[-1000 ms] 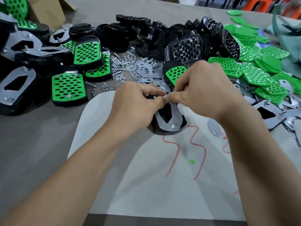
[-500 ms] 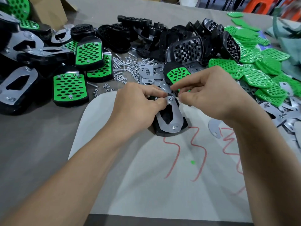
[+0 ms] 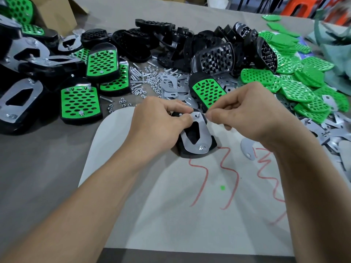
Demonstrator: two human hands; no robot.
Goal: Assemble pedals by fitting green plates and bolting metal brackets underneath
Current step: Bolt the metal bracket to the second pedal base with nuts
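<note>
Black plastic pedal point(image 3: 195, 151) lies underside up at the centre of a pale sheet point(image 3: 171, 215) scrawled with red lines. A shiny metal bracket point(image 3: 204, 135) with an elongated cutout covers it, a bolt point(image 3: 201, 148) standing at its near end. The left hand point(image 3: 161, 128) curls over the pedal's left edge, thumb pressed on the bracket. The right hand point(image 3: 247, 112) pinches its fingertips beside the far bolt; what they grip is too small to tell. At 1 o'clock lie perforated green plates point(image 3: 296, 88); at 12, loose nuts and bolts point(image 3: 144, 78); at 10, finished pedals point(image 3: 80, 102).
</note>
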